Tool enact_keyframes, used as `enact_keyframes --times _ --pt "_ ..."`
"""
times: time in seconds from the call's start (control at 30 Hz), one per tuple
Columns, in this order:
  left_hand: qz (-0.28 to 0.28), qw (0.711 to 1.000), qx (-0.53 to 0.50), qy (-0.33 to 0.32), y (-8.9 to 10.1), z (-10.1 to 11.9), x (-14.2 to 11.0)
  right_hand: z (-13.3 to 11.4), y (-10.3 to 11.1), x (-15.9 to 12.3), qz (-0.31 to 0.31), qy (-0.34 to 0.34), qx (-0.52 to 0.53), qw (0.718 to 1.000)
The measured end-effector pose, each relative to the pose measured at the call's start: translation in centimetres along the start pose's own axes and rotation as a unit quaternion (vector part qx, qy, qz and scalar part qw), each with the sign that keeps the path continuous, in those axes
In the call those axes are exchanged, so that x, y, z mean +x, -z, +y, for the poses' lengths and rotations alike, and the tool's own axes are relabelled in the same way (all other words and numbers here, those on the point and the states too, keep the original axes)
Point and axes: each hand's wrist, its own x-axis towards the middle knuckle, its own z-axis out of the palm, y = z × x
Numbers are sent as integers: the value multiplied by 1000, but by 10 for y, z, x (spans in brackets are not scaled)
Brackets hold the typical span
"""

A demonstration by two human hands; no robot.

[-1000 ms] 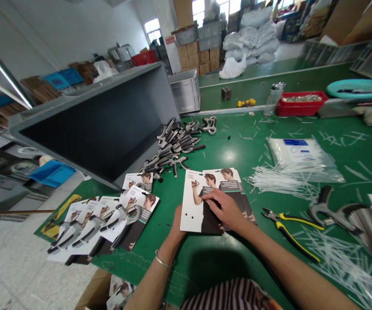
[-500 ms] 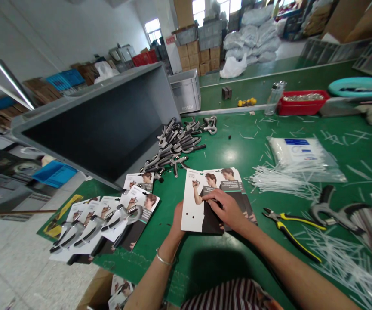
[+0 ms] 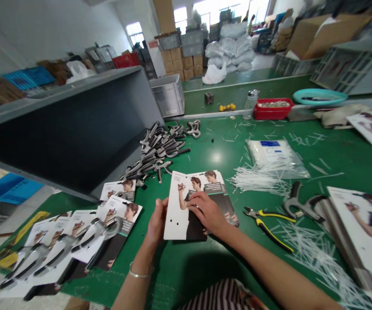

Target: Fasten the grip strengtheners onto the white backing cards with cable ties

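Printed backing card (image 3: 174, 211), long axis pointing away from the person.
Left hand (image 3: 156, 221) at its left edge, right hand (image 3: 209, 212) bent-fingered over its face; both grips unclear.

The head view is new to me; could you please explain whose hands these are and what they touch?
No robot is here: these are a person's bare hands, seen by a camera worn on the head, looking forward and down. The left hand is at the left edge of the front printed card, partly hidden; the right hand rests on its printed side. How firmly they hold it, I cannot tell. Also on the green table lie grey-and-black grips, white strips and pliers.
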Motion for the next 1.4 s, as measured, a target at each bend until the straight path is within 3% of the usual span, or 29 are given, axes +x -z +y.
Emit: enact_keyframes --times 0.1,0.2,0.33,0.43,0.53,0.67,0.8,0.97,1.1,1.2,1.27,1.33,1.4 --pt "1 998 32 45 3 6 1 -6 2 1 23 -11 24 999" --pt "-26 995 15 98 1 7 0 -8 16 -7 88 -35 33 995" --pt "-16 994 -43 101 -3 1 -4 14 72 -38 117 -72 -68 988" --pt "-33 993 -37 104 -7 -2 6 50 129 -61 84 -107 -217 967" --pt "-83 991 -18 105 -16 1 23 79 170 -67 12 -154 -374 915" --pt "-99 988 -23 119 -17 5 32 92 184 -57 -86 -128 -494 856" --pt "-39 989 -89 107 1 -4 16 97 182 -52 -109 -98 -503 852" --pt "53 984 -141 91 15 -6 1 98 192 -46 -99 -120 -471 868" --pt "72 989 -113 55 22 17 7 90 211 -33 -14 -155 -375 914" --pt "45 996 -67 38 21 25 12 81 218 -20 73 -241 -193 948" --pt "10 999 -28 31 15 22 14 71 213 -9 115 -304 -25 945" --pt "-26 999 -4 24 4 17 14 55 197 2 134 -317 121 931" --pt "-54 998 3 9 -8 15 14 31 172 12 139 -284 202 927"
